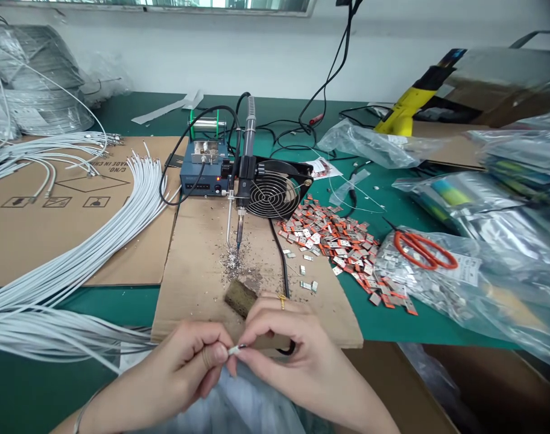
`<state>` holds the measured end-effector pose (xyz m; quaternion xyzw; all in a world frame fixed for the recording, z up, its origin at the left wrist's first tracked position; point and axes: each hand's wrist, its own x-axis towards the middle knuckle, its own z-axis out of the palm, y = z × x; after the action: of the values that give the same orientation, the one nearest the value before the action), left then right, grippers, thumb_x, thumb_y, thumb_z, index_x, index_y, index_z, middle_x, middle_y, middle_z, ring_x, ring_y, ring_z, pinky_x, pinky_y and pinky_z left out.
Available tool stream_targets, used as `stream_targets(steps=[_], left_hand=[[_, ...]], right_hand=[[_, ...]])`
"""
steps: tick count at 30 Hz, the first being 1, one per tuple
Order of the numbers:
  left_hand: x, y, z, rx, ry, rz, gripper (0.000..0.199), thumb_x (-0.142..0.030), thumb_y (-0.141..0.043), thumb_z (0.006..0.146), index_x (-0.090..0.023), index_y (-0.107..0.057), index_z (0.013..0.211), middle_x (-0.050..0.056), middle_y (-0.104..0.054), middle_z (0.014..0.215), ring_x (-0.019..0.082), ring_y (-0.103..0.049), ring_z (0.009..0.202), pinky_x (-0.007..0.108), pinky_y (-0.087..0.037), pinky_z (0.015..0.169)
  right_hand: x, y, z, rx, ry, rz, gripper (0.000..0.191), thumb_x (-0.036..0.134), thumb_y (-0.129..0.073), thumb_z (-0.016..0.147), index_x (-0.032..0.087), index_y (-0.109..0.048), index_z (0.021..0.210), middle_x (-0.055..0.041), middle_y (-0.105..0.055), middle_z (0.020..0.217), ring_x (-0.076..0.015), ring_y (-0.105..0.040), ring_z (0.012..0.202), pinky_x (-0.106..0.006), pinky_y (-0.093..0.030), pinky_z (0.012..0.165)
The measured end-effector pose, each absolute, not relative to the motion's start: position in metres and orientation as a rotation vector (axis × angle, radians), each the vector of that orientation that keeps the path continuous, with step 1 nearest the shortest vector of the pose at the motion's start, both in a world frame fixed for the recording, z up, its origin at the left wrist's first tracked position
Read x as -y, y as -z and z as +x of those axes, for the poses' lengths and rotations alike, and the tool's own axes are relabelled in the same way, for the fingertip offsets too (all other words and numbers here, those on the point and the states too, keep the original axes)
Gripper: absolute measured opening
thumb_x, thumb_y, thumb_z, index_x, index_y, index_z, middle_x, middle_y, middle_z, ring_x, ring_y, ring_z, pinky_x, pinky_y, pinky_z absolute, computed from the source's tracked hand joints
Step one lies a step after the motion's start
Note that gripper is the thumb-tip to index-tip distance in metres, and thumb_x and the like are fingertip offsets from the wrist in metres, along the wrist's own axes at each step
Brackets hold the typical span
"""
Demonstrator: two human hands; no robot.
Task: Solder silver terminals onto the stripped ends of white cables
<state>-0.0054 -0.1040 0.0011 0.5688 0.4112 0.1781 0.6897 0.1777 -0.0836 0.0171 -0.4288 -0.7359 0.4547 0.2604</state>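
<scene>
My left hand (191, 361) pinches a small white piece (233, 350), perhaps a cable end, between thumb and forefinger at the lower middle. Thumb and forefinger of my right hand (286, 343) close on the dark tip at its other side, so the two hands almost touch. Just beyond them a brown sponge (240, 298) lies on the cardboard sheet (198, 253). Above that, a soldering iron (246, 175) hangs tip down in a holder, over scattered solder bits. Whether a cable runs on from the piece is hidden by my fingers.
Bundled white cables (116, 235) spread over the left side. A blue soldering station (204, 169) and a black fan (275, 191) stand behind. Right of them lie a pile of orange-and-silver pieces (333, 238), red-handled scissors (424, 250), plastic bags (496, 289) and a yellow tool (404, 111).
</scene>
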Motion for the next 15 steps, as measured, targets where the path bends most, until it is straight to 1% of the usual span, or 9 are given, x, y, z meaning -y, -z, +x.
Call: stream_targets(steps=[4,8,12,15], left_hand=[[0.104,0.001,-0.005,-0.877,-0.393,1.199,0.038,-0.046,-0.035,0.09,-0.013,-0.048,0.076,-0.007,-0.033,0.046,0.002,-0.025,0.037,0.014,-0.018,0.037],[0.102,0.005,-0.004,-0.828,-0.456,1.128,0.038,-0.047,-0.038,0.088,-0.013,-0.046,0.073,-0.007,-0.032,0.044,0.003,-0.024,0.037,0.015,-0.017,0.038],[0.102,0.005,-0.005,-0.866,-0.462,1.173,0.039,-0.047,-0.037,0.088,-0.013,-0.048,0.075,-0.007,-0.03,0.045,0.004,-0.023,0.039,0.016,-0.018,0.04],[0.103,0.004,-0.007,-0.975,-0.427,1.33,0.035,-0.042,-0.038,0.089,-0.013,-0.052,0.076,-0.004,-0.037,0.05,0.005,-0.029,0.046,0.016,-0.024,0.047]], right_hand=[[0.086,-0.011,0.177,1.993,-1.134,-1.064,0.015,0.02,-0.054,0.07,0.011,-0.063,0.06,0.0038,-0.053,0.061,0.0144,-0.043,0.063,0.005,-0.03,0.06],[0.084,-0.001,0.169,1.86,-1.032,-0.944,0.018,0.019,-0.054,0.07,0.009,-0.063,0.058,0.0023,-0.051,0.06,0.014,-0.043,0.061,0.004,-0.032,0.058],[0.08,-0.005,0.171,1.848,-1.132,-1.054,0.015,0.025,-0.057,0.068,0.013,-0.066,0.068,0.0024,-0.054,0.067,0.0137,-0.046,0.065,0.005,-0.034,0.061],[0.079,-0.014,0.179,1.937,-1.189,-1.14,0.012,0.023,-0.057,0.068,0.014,-0.066,0.069,0.0036,-0.056,0.07,0.0145,-0.046,0.067,0.006,-0.032,0.063]])
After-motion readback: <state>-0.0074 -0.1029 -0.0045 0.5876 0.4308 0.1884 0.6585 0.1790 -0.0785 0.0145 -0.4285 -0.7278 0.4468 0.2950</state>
